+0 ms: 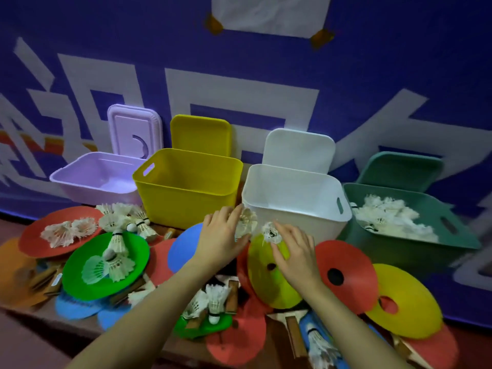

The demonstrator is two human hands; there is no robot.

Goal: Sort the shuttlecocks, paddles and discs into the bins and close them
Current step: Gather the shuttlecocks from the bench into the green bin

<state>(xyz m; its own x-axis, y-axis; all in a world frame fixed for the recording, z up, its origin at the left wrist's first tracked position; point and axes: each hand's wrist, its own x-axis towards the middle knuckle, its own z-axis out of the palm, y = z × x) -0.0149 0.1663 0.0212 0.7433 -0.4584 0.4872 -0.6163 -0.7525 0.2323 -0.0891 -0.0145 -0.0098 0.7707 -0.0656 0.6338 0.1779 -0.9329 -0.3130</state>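
Each hand pinches a shuttlecock, left hand (222, 233) and right hand (294, 251), with the green bin (415, 230) to their right already part-filled, while discs, paddles and open lids remain unsorted.

The yellow bin (186, 187) stands open-topped, lilac bin (95, 177) just left, white bin (292, 198) just right. In front of it, discs (106, 262) and shuttlecocks (117, 225) crowd the counter (34, 323).

- Dim, bluish indoor light; colours look oversaturated.
- Wide-angle bending curves the frame edges.
- Soft smearing throughout, strongest at the lower corners.
- Shadows faint.
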